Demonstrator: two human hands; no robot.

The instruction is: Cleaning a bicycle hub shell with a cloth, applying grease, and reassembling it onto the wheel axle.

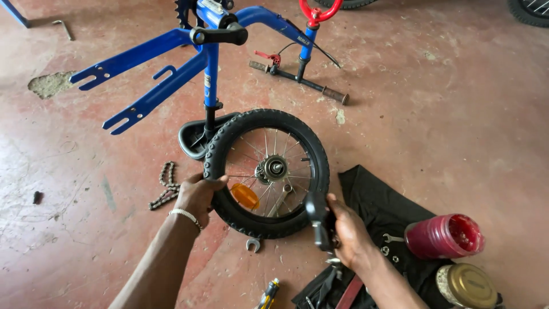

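Red concrete, worn and patched, runs under everything here. At the far left a loose chain (166,186) lies on the floor, near the left hand (197,194), whose fingers curl over the tread on the left side of the wheel (267,171) — a closed grip on the tyre, thumb out of sight. The wheel rests on the floor, its top edge against the black saddle (191,140) of the upturned blue frame (171,68), an orange reflector (245,195) in its spokes and a spanner (252,245) lying just below it. The hub (274,167) faces up, clear of both hands. To the right, the right hand (346,229) is wrapped shut around a dark tool (318,217) at the tyre's lower right edge; what kind of tool I cannot tell. It seems the wheel is being steadied while the tool is brought to it — so the left grip should stay firm and low to stop the rim rolling, and the tool should come in square, clear of the spokes. Farther right a black cloth (377,200) carries small parts, a red jar (446,236) and a brass-lidded tin (466,285).
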